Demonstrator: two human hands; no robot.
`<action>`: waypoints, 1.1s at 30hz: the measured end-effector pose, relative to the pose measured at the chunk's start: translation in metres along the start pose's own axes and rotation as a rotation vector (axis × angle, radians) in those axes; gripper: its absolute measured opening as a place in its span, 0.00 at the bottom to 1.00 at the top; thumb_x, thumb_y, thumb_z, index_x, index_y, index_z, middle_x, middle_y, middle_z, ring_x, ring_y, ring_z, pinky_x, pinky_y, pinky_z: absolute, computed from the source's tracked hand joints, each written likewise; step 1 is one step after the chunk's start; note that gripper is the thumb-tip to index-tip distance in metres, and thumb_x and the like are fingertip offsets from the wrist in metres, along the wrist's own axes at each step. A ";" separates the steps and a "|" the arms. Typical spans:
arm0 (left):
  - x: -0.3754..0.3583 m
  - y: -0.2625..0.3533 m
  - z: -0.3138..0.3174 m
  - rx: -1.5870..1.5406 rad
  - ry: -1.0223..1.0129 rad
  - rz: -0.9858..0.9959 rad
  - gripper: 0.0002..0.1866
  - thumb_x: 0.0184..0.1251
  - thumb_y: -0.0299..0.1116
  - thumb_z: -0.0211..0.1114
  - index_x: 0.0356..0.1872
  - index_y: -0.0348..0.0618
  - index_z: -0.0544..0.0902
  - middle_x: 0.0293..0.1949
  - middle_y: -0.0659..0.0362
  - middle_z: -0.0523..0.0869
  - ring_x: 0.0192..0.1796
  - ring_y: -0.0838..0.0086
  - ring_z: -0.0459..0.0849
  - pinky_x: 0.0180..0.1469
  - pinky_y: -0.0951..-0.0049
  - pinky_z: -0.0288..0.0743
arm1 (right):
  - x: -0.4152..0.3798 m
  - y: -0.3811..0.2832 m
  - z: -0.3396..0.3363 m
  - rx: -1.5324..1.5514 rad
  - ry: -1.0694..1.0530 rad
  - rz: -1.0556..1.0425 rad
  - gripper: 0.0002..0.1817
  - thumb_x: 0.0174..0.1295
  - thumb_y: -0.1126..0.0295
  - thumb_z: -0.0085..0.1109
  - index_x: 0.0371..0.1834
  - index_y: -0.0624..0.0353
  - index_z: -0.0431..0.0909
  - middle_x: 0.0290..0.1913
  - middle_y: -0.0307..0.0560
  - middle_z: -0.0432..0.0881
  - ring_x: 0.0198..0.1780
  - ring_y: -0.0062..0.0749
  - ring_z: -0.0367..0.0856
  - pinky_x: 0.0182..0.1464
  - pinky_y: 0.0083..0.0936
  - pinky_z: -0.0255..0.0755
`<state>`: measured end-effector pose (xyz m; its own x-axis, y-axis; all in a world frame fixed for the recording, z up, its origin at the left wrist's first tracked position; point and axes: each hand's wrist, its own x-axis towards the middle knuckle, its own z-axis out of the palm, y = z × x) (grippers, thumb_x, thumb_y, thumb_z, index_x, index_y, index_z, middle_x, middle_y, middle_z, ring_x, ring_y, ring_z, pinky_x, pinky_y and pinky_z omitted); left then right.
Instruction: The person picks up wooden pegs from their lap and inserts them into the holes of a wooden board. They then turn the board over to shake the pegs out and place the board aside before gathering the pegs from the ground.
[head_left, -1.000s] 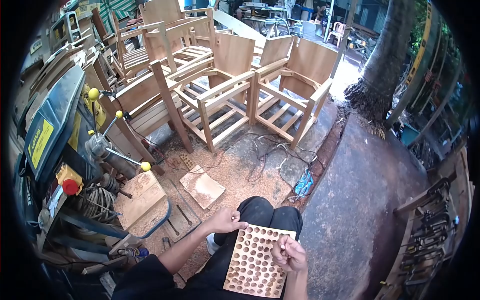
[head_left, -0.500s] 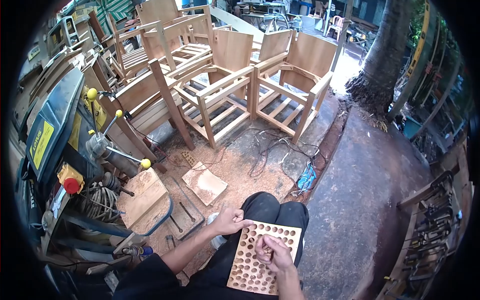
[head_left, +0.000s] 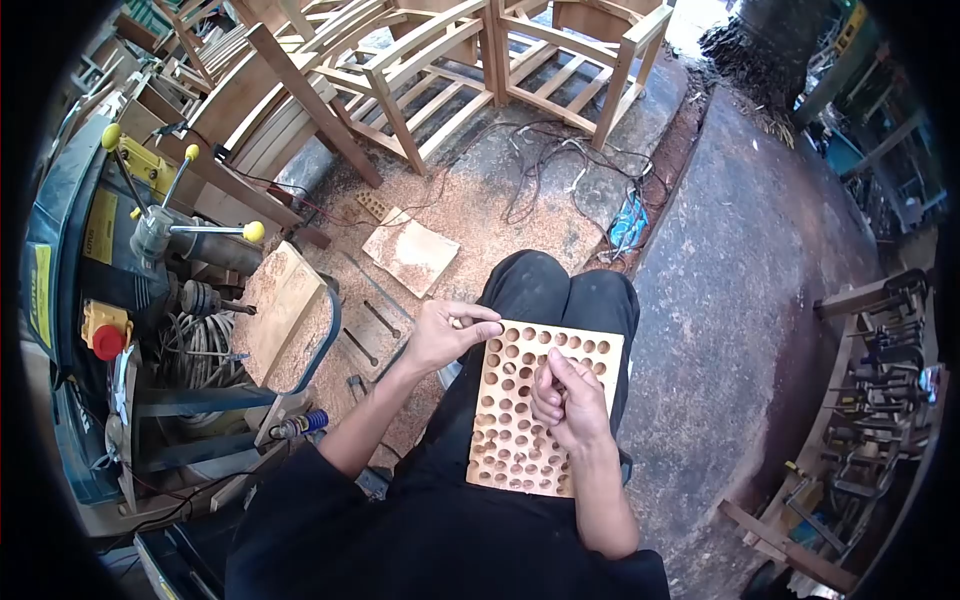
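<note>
A person in dark clothes sits with a wooden board (head_left: 520,420) full of round holes lying across the lap, its long side running away from the body. The left hand (head_left: 445,335) grips the board's far left corner, fingers curled over the top edge and thumb alongside, so it is closed on the board. The right hand (head_left: 565,400) rests on the middle of the board with its fingers bent and pressed together onto the holes; whether it pinches anything small cannot be told.

On the floor ahead of the knees, sawdust (head_left: 470,215) spreads over the concrete. A flat square wood offcut (head_left: 410,252) lies in it, and just beyond that a small perforated piece (head_left: 374,206). Tangled cables (head_left: 560,165) run across the floor toward the unfinished wooden chairs (head_left: 440,60) standing at the top of the view. To the left stands a drill press (head_left: 150,240) with yellow-knobbed handles, its table (head_left: 280,305) dusted with shavings, and a red button (head_left: 108,342) on its side. A row of clamps (head_left: 880,380) hangs on a rack at the far right, well apart from the person.
</note>
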<state>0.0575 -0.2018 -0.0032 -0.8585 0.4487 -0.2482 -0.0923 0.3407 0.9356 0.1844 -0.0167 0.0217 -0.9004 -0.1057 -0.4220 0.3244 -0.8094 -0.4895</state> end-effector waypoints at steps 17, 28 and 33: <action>0.003 -0.014 0.010 0.379 0.125 0.646 0.06 0.63 0.28 0.71 0.37 0.37 0.86 0.23 0.61 0.85 0.22 0.78 0.81 0.25 0.77 0.73 | 0.005 -0.002 0.008 -1.524 0.176 -0.762 0.07 0.61 0.67 0.66 0.32 0.60 0.86 0.17 0.45 0.80 0.19 0.31 0.81 0.22 0.27 0.71; -0.029 -0.025 0.003 -1.118 0.051 -0.064 0.07 0.77 0.35 0.58 0.43 0.43 0.77 0.21 0.71 0.64 0.19 0.87 0.61 0.19 0.87 0.54 | 0.000 0.015 0.000 -2.179 -0.130 -0.736 0.19 0.54 0.73 0.62 0.52 0.57 0.82 0.25 0.42 0.79 0.24 0.30 0.82 0.24 0.28 0.75; -0.042 -0.038 0.013 -1.375 -0.009 -0.152 0.08 0.79 0.37 0.55 0.42 0.46 0.77 0.23 0.69 0.66 0.20 0.86 0.64 0.19 0.86 0.56 | 0.008 0.009 0.009 -2.085 -0.153 -0.679 0.15 0.51 0.74 0.61 0.44 0.60 0.80 0.29 0.45 0.82 0.27 0.34 0.86 0.27 0.28 0.77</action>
<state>0.1039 -0.2230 -0.0319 -0.7924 0.4881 -0.3659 -0.6068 -0.6919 0.3911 0.1774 -0.0305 0.0208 -0.9553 -0.2727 0.1143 -0.2951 0.8553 -0.4259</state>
